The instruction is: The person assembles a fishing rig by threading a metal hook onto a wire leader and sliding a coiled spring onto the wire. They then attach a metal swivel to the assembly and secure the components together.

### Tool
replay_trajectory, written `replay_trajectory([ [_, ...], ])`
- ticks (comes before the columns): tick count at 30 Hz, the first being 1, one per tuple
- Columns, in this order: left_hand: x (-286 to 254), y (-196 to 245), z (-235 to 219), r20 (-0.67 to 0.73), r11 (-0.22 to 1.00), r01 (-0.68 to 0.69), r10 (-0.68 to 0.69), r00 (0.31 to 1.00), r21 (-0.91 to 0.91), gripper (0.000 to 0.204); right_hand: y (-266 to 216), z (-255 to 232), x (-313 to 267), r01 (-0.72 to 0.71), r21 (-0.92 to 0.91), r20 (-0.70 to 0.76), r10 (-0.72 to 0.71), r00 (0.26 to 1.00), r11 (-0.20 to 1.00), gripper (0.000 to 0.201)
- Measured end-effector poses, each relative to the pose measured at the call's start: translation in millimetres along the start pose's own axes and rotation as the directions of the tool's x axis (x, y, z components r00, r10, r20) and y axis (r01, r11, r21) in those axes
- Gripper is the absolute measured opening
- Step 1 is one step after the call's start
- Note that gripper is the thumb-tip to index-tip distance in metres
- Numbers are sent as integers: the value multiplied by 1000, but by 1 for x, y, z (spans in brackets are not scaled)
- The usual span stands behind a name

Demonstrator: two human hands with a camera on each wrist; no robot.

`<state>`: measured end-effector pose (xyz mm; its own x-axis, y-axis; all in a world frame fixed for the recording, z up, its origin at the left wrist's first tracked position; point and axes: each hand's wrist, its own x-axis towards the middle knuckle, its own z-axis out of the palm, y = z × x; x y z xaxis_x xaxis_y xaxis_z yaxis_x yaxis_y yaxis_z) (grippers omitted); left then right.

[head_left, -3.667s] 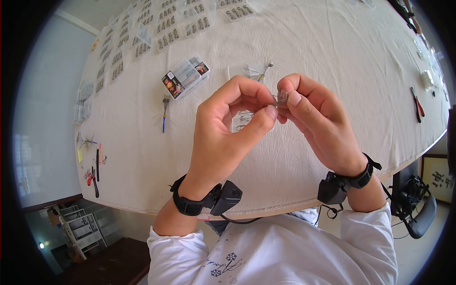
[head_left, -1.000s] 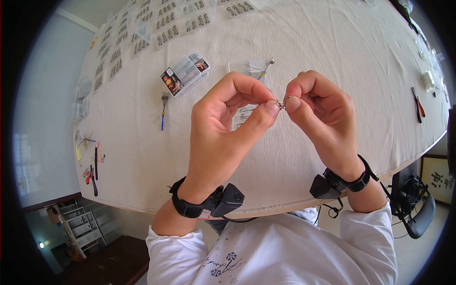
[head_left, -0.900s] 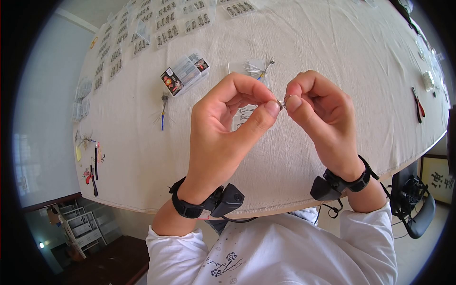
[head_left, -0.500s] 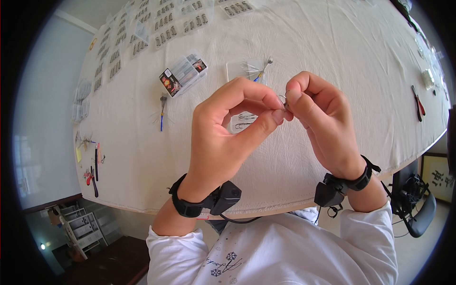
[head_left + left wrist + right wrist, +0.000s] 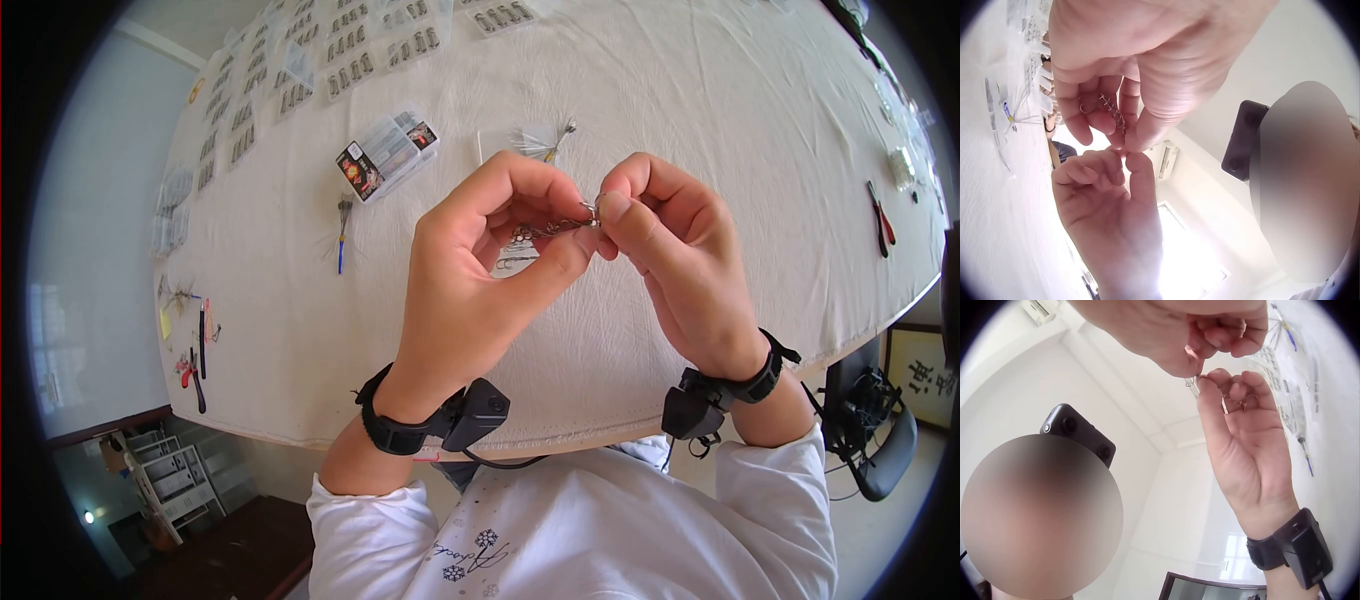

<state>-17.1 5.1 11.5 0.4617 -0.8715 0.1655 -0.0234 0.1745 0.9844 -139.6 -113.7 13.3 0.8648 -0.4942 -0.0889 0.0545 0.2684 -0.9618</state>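
My left hand point(image 5: 450, 280) pinches a short string of small, shiny metal pieces point(image 5: 545, 231) between thumb and index finger; its loose length lies across the curled fingers. In the left wrist view the string point(image 5: 1112, 111) looks jointed, with little crosswise bits and a thin curved wire near it. My right hand point(image 5: 685, 245) meets the left fingertip to fingertip and pinches a small bright metal loop point(image 5: 591, 207) at the string's end. Thumbs partly hide this joint. Below the hands a case of fishing hooks point(image 5: 516, 263) shows on the cloth, mostly covered by the left hand.
A clear plastic box with black labels point(image 5: 388, 155) stands left of the hands. Wire tufts with a blue stem point(image 5: 342, 235) lie near it, another point(image 5: 550, 140) behind the hands. Cases of metal parts point(image 5: 350, 70) fill the far left. Pliers point(image 5: 880, 220) lie right, more tools point(image 5: 194, 370) left.
The earlier clear scrap at the right fingertips is gone from sight. Since half a second ago, the left fingers have lifted and spread, and the metal string now shows inside the left hand.
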Motion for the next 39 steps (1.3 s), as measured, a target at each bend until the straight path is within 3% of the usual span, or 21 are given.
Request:
replay_trajectory([
  [10,0,-4,-4,-23,972,-155,162,987,177,11,5,3,2,102,-20,-57,-103,993,995,15],
  [16,0,-1,-4,-52,956,-156,174,983,247,8,5,3,1,77,32,-82,-74,994,997,15],
  [19,0,1,-2,-50,960,-144,160,986,239,6,1,0,-1,-1,2,-27,1,1000,1000,12],
  [25,0,2,-1,-48,948,-155,175,983,277,6,7,3,1,52,96,-66,-46,997,994,15],
  [34,-1,1,0,-28,958,-133,145,989,255,7,4,4,-1,0,60,-11,1,1000,998,13],
  [39,-2,6,2,-19,997,32,-30,999,76,10,2,5,-2,-25,103,-5,25,1000,994,12],
])
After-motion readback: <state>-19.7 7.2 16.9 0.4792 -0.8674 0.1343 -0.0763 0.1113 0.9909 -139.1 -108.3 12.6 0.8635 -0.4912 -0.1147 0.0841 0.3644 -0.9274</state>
